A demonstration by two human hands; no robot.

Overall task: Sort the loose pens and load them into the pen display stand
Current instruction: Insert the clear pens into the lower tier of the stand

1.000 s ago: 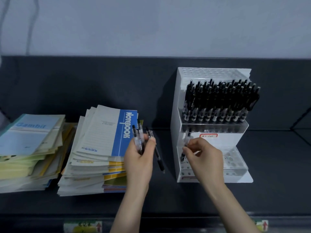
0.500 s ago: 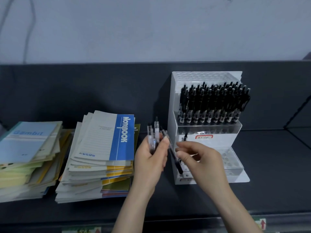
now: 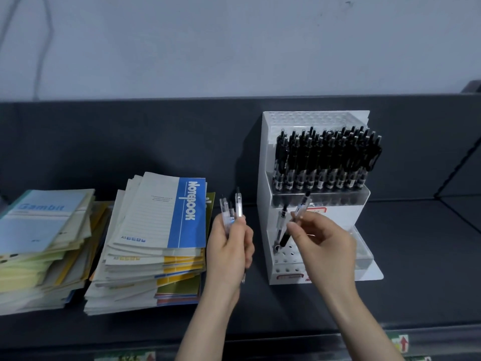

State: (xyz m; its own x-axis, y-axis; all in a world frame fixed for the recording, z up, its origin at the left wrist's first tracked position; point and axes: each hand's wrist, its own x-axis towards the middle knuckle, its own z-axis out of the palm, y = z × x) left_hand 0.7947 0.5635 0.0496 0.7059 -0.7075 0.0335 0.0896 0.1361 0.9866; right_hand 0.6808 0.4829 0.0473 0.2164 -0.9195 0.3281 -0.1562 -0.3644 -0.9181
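From the head view, the left hand (image 3: 229,251) is held upright over the dark shelf (image 3: 416,256), its grip curled around a small bundle of clear pens (image 3: 238,204) whose tops stick up above the fingers. The right hand (image 3: 325,243) pinches a single pen (image 3: 303,205) between thumb and fingertips, tilted, with its dark lower end over the left holes of the lower tier of the white pen display stand (image 3: 268,178). Another clear pen (image 3: 281,220) stands just beside it. The upper tier is packed with black pens (image 3: 325,157). Left of the hands lie two notebook stacks (image 3: 161,212).
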